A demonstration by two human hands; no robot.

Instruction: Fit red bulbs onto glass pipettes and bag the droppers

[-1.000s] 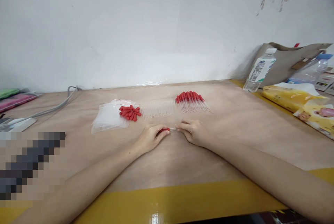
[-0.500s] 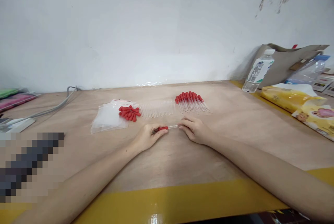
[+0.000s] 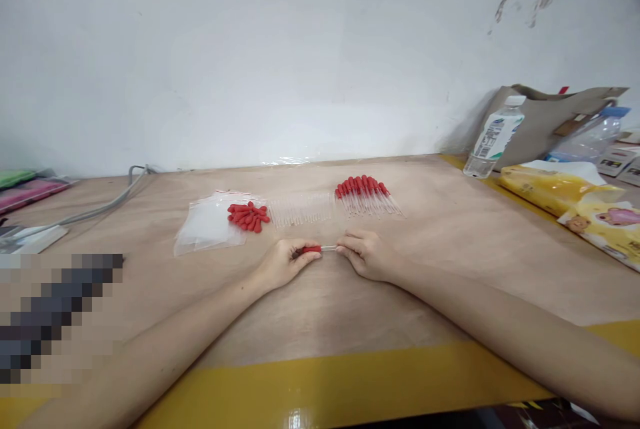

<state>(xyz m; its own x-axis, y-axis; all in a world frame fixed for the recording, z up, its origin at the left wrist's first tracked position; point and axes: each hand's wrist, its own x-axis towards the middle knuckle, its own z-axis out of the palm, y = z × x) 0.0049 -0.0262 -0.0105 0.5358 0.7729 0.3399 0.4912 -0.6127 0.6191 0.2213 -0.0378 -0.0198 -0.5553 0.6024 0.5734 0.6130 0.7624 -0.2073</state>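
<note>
My left hand point(image 3: 286, 262) pinches a red rubber dropper bulb point(image 3: 312, 249) between thumb and fingers. From the bulb's open end a clear dropper tube point(image 3: 329, 248) runs to my right hand point(image 3: 369, 254), whose fingers are closed on its other end. How deep the tube sits in the bulb I cannot tell. Behind my left hand lies a heap of loose red bulbs point(image 3: 249, 217). A row of bare clear tubes point(image 3: 301, 209) is laid out beside it. Further right, several droppers with red bulbs fitted point(image 3: 367, 194) lie side by side.
Flat clear plastic bags point(image 3: 207, 226) lie partly under the bulb heap. At the right stand a water bottle point(image 3: 495, 137), a grey bag point(image 3: 540, 116) and yellow packets point(image 3: 555, 186). A grey cable point(image 3: 105, 206) crosses the table's left side. Yellow tape point(image 3: 320, 382) lines the front edge.
My right hand has moved slightly left and closer to my left hand along the tube, so less of the tube shows between them. My left hand stays nearly still.
</note>
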